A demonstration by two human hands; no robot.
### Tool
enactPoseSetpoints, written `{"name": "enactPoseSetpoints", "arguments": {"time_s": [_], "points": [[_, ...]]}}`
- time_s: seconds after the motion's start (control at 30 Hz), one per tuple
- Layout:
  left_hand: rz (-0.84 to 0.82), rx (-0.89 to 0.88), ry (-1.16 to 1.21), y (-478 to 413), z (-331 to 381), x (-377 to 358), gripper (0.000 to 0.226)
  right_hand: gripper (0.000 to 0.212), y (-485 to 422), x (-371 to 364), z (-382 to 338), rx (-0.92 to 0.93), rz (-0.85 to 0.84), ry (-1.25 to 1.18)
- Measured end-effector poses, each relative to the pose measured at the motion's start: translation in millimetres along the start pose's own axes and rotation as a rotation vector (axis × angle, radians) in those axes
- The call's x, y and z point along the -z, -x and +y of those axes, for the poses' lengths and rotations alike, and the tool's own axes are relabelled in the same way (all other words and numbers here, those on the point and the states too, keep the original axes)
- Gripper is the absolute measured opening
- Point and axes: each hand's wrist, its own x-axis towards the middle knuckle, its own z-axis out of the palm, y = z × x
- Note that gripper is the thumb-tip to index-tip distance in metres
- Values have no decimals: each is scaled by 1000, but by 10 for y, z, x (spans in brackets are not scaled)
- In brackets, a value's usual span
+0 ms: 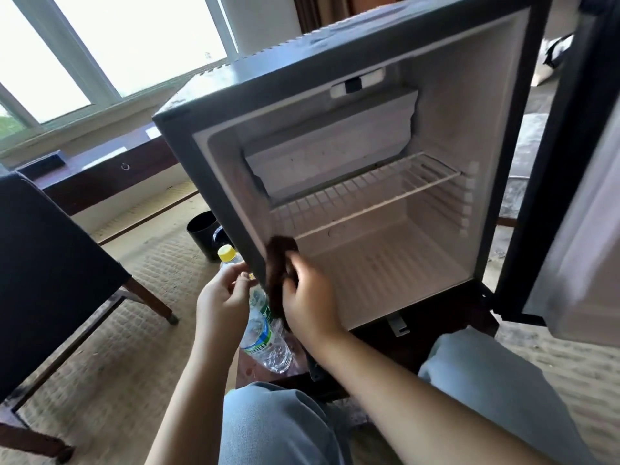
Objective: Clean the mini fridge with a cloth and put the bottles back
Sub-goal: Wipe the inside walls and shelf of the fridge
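The mini fridge (pixel 369 95) stands open and empty, with a white wire shelf (pixel 365 193) across its middle and its door (pixel 577 196) swung out to the right. My right hand (pixel 302 293) grips a dark brown cloth (pixel 278 263) against the fridge's lower left front edge. My left hand (pixel 223 297) hovers just left of that edge with its fingers loosely curled, in front of a yellow-capped bottle (pixel 227 254). A clear water bottle (pixel 265 337) with a green label stands on the floor below my hands. A dark bottle (pixel 219 238) shows behind the yellow cap.
A black waste bin (pixel 201 229) stands left of the fridge. A dark chair (pixel 50 280) with wooden legs fills the left side. A low wooden bench (pixel 100 169) runs under the window. My knees in grey trousers (pixel 278 427) are in front of the fridge, on beige carpet.
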Motion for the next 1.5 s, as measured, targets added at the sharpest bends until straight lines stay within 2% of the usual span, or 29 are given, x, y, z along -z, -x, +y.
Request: {"name": "enactPoseSetpoints", "arguments": {"time_s": [0.07, 0.13, 0.23, 0.33, 0.43, 0.5, 0.53, 0.6, 0.67, 0.73, 0.8, 0.87, 1.0, 1.17, 1.27, 1.37, 1.43, 1.5], "points": [[-16, 12, -6, -24, 31, 12, 35, 41, 163, -50, 324, -186, -131, 106], [-18, 3, -21, 10, 56, 5, 31, 40, 216, -63, 625, -334, -267, 196], [46, -43, -85, 186, -22, -43, 20, 36, 91, -4, 790, -341, -369, 278], [54, -59, -157, 429, -235, -198, 13, 32, -19, 128, 810, -308, -335, 328], [-106, -113, -236, 573, -424, -433, 14, 37, -248, 358, 983, -382, -139, 409], [-209, -175, -303, 593, -472, -600, 9, 44, -416, 489, 1163, -332, -32, 514], [-249, -204, -328, 588, -476, -679, 8, 49, -470, 516, 1295, -273, -66, 602], [-316, -243, -358, 550, -490, -838, 13, 54, -452, 473, 1534, -112, -315, 785], [-376, -264, -370, 472, -530, -994, 15, 57, -295, 294, 1744, 64, -577, 851], [-430, -246, -342, 382, -565, -1153, 20, 71, -216, 129, 1813, 183, -676, 870], [-472, -248, -323, 318, -568, -1328, 28, 59, -405, 49, 1869, 181, -688, 879], [-503, -282, -321, 274, -538, -1486, 35, 55, -682, 48, 1949, 150, -665, 881], [-501, -253, -291, 84, -566, -1738, 26, 54, -1189, 252, 2159, 121, -482, 871], [-488, -310, -365, -76, -801, -2040, 30, 44, -1500, 1030, 2483, -92, -218, 967], [-370, -308, -416, -192, -939, -2198, 44, 41, -1508, 1180, 2569, -107, -189, 945], [-298, -302, -452, -304, -1038, -2293, 47, 35, -1494, 1091, 2543, -154, -125, 902], [-283, -310, -483, -345, -1084, -2345, 46, 28, -1490, 1094, 2486, -94, -167, 961], [-284, -305, -509, -361, -1091, -2393, 47, 31, -1539, 1167, 2442, -22, -146, 933]]}}
